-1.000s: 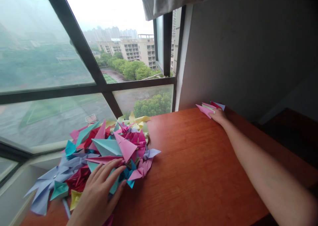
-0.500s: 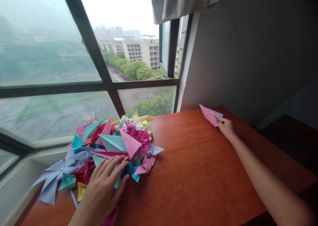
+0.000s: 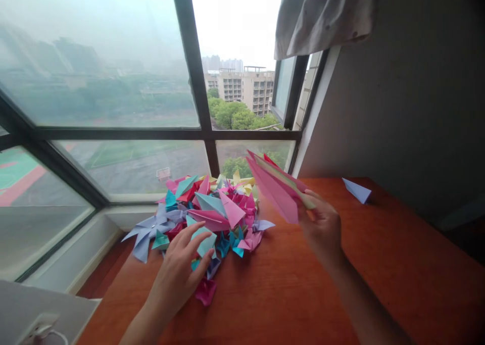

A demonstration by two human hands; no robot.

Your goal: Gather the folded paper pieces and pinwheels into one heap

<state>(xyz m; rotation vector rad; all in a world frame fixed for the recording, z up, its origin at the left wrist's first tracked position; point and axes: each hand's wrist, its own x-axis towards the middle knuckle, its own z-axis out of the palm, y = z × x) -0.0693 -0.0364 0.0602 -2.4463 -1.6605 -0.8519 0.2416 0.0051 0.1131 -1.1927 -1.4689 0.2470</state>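
Note:
Between the thumb and fingers of my right hand (image 3: 322,226) are a few folded paper planes (image 3: 275,193), pink outermost with pale yellow and red showing. They are held above the table, noses pointing up and to the left. My left hand (image 3: 185,261) hovers at the near side of a heap of folded paper, fingers spread and bent; whether it touches the heap I cannot tell. In that heap are a pink paper plane (image 3: 231,209), a light-blue pinwheel (image 3: 151,228) and several other bright folded pieces. A lavender paper plane (image 3: 357,190) lies alone at the far right.
The reddish-brown wooden table (image 3: 273,294) runs up to a dark-framed window (image 3: 250,136). A grey wall (image 3: 397,97) rises on the right, and a curtain (image 3: 322,21) hangs above. At the lower left is a wall socket (image 3: 40,330) with a white cable.
My right hand has come from the far right toward the middle and up, carrying the paper planes. The lavender plane now shows alone on the table. The view has turned left.

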